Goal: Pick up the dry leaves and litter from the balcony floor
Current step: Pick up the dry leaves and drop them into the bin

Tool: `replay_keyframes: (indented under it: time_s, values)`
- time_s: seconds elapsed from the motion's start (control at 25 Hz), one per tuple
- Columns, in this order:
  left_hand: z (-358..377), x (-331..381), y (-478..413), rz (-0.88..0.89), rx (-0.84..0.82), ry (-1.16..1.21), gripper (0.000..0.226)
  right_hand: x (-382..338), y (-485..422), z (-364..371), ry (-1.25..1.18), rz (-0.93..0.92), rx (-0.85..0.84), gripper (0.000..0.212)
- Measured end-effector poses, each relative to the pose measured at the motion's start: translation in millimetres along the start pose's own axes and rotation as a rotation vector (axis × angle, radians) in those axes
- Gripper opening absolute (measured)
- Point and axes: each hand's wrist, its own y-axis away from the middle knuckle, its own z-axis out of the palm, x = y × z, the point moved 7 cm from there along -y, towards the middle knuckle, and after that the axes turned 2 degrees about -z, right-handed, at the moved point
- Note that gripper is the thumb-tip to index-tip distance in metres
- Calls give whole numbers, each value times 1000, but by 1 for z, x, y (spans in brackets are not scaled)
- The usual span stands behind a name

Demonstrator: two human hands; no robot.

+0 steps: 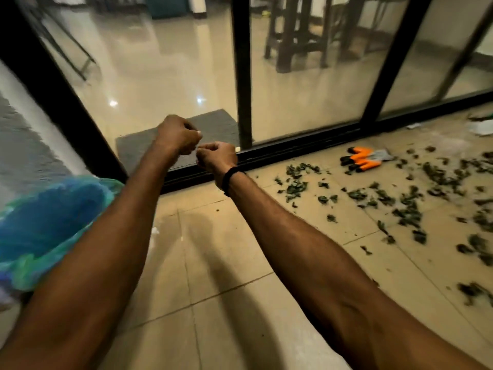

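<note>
Both forearms were bare along their whole visible length, from the lower corners of the frame up to centre. The right wrist wore a narrow black wristband, matte and snug, just below the right hand. The left hand was bare.

Both forearms bare, stretched fwd: L arm enters from 7 o'clock, R arm from 5 o'clock, converging. L hand & R hand curled into fists, backs to cam, nearly touching; L sits at 11 o'clock of R. Nothing seen in either
</note>
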Motion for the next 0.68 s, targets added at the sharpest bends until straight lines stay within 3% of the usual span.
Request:
replay_keyframes:
  time_s: [0.12,0.24,0.36,0.44,0.52,0.6,0.68]
  values:
    - [120,16,-8,59,-160,-119,17,46,-18,-118,396,34,249,9]
    - [219,5,-15,40,-253,-177,27,102,-12,-230,657,189,433,12]
    - [300,-11,-17,66,-335,-265,44,156,2,-313,841,383,477,36]
    - [344,-22,-19,89,-355,-287,50,186,4,-336,934,401,443,37]
    - [379,-32,-19,103,-366,-302,59,204,-1,-343,948,331,468,20]
    - [407,-39,-12,151,-361,-326,64,207,-17,-344,1007,255,494,17]
    - [416,-42,0,215,-273,-347,56,197,-36,-347,1037,193,526,21]
